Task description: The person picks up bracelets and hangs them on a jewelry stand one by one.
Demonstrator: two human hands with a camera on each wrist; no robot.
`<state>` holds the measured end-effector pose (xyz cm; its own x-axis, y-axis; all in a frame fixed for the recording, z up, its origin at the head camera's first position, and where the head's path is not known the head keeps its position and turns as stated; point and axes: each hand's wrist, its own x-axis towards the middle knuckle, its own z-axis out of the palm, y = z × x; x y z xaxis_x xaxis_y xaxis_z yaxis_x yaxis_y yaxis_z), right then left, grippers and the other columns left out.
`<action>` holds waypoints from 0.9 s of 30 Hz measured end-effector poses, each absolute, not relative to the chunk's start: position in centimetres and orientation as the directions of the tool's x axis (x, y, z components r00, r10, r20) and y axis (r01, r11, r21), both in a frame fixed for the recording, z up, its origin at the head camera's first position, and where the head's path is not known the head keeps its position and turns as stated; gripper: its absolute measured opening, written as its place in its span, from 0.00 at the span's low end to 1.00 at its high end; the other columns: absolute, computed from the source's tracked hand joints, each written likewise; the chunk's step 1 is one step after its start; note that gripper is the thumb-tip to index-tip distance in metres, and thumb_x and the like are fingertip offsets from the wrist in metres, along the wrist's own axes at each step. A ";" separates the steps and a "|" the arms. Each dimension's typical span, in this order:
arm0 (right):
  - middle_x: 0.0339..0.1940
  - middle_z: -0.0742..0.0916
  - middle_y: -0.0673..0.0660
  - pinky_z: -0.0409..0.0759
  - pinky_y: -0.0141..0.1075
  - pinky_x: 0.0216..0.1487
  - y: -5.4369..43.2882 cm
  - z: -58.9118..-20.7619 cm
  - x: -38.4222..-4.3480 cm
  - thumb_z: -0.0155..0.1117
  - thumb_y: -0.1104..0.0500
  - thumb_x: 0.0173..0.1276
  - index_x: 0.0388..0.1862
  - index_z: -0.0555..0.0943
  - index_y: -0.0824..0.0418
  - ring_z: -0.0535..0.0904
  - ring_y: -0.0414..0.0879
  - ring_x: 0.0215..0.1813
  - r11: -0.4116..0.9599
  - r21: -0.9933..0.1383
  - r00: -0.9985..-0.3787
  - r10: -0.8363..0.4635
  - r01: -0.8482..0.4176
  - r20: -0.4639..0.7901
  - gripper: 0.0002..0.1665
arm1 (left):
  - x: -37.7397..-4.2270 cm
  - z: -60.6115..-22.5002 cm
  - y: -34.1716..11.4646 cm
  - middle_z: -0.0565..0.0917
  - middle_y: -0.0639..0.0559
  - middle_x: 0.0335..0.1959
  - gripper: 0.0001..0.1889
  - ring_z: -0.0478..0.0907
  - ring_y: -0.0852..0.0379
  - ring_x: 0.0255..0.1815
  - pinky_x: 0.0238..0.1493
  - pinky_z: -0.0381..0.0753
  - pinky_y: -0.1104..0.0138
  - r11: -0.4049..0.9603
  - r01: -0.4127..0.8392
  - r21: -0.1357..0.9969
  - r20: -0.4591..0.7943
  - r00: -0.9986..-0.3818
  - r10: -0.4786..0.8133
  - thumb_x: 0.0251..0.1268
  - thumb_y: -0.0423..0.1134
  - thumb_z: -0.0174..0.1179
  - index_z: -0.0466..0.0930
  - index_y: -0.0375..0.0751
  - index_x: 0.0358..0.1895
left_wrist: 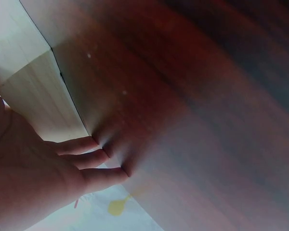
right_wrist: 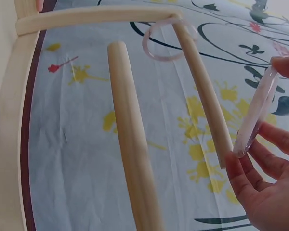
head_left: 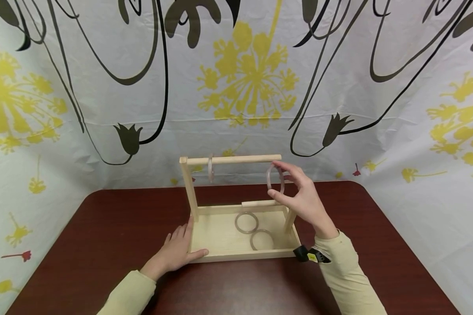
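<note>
My right hand [head_left: 305, 199] pinches a pale translucent bangle [head_left: 268, 179], thumb below and fingertips above, near the free right end of the upper wooden bar [head_left: 244, 159]. The same bangle [right_wrist: 256, 113] stands nearly edge-on beside the bar's end in the right wrist view. Another bangle [head_left: 210, 168] hangs toward the bar's left end. Two more, one bangle [head_left: 236, 223] behind the other bangle [head_left: 252, 241], lie in the wooden tray base. My left hand [head_left: 176, 250] rests at the tray's left front corner, thumb over the front edge, straight fingers along the left side.
A lower wooden bar [head_left: 256, 203] projects leftward from the short right post [head_left: 290, 220]. The tall left post [head_left: 190, 188] carries the upper bar. The stand sits on a dark red-brown table [head_left: 122, 227], with a flower-patterned cloth [head_left: 244, 100] behind and at both sides.
</note>
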<state>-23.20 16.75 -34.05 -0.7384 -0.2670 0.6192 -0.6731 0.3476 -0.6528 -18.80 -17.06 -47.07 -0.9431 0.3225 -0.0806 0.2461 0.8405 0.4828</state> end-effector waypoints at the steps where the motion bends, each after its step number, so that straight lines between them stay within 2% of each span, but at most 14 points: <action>1: 0.60 0.78 0.56 0.72 0.40 0.55 17.0 -34.0 -23.3 0.74 0.72 0.52 0.67 0.73 0.62 0.70 0.48 0.57 0.360 -0.650 -0.742 -0.266 -0.669 0.616 0.41 | -18.8 -47.0 -17.0 0.56 0.28 0.71 0.57 0.54 0.28 0.70 0.59 0.53 0.32 0.840 0.245 0.484 -0.081 -0.943 0.322 0.61 0.64 0.59 0.35 0.30 0.76; 4: 0.61 0.77 0.56 0.72 0.40 0.55 17.8 -33.7 -23.6 0.74 0.72 0.53 0.67 0.72 0.61 0.70 0.47 0.59 0.387 -0.640 -0.745 -0.261 -0.663 0.614 0.41 | -18.7 -46.9 -17.0 0.57 0.28 0.71 0.57 0.53 0.27 0.70 0.60 0.52 0.32 0.838 0.238 0.491 -0.087 -0.944 0.319 0.61 0.64 0.59 0.35 0.30 0.76; 7: 0.61 0.76 0.61 0.72 0.39 0.55 18.5 -33.2 -24.0 0.72 0.74 0.53 0.67 0.71 0.66 0.69 0.46 0.59 0.403 -0.628 -0.742 -0.262 -0.665 0.618 0.41 | -18.7 -46.9 -17.1 0.58 0.29 0.71 0.57 0.52 0.27 0.70 0.60 0.51 0.32 0.836 0.228 0.499 -0.094 -0.945 0.314 0.61 0.64 0.59 0.35 0.31 0.76; 11: 0.60 0.76 0.65 0.72 0.36 0.54 19.4 -32.8 -24.6 0.71 0.77 0.51 0.66 0.71 0.69 0.69 0.50 0.57 0.417 -0.603 -0.726 -0.268 -0.680 0.634 0.41 | -18.6 -46.9 -17.1 0.58 0.29 0.71 0.57 0.52 0.27 0.70 0.60 0.51 0.31 0.835 0.223 0.504 -0.100 -0.945 0.312 0.61 0.64 0.59 0.35 0.32 0.77; 13: 0.60 0.76 0.63 0.72 0.36 0.54 19.7 -32.6 -24.9 0.72 0.75 0.52 0.67 0.71 0.67 0.70 0.51 0.57 0.436 -0.587 -0.722 -0.274 -0.682 0.636 0.41 | -18.6 -47.0 -17.1 0.58 0.29 0.71 0.57 0.52 0.27 0.70 0.60 0.51 0.31 0.835 0.221 0.504 -0.102 -0.945 0.311 0.61 0.64 0.59 0.35 0.32 0.77; 20: 0.59 0.78 0.57 0.72 0.47 0.54 20.0 -32.5 -26.2 0.75 0.65 0.54 0.67 0.73 0.60 0.70 0.49 0.58 0.494 -0.538 -0.716 -0.308 -0.683 0.627 0.40 | -18.7 -47.1 -17.1 0.58 0.29 0.71 0.57 0.52 0.27 0.70 0.60 0.50 0.31 0.833 0.219 0.508 -0.108 -0.943 0.314 0.61 0.64 0.59 0.35 0.32 0.77; 27: 0.59 0.78 0.57 0.72 0.46 0.55 19.2 -32.5 -27.7 0.73 0.62 0.58 0.70 0.69 0.60 0.68 0.50 0.59 0.494 -0.500 -0.695 -0.384 -0.711 0.608 0.40 | -18.8 -47.1 -17.0 0.57 0.30 0.71 0.57 0.51 0.27 0.70 0.60 0.50 0.31 0.832 0.218 0.511 -0.115 -0.941 0.318 0.61 0.65 0.59 0.35 0.32 0.77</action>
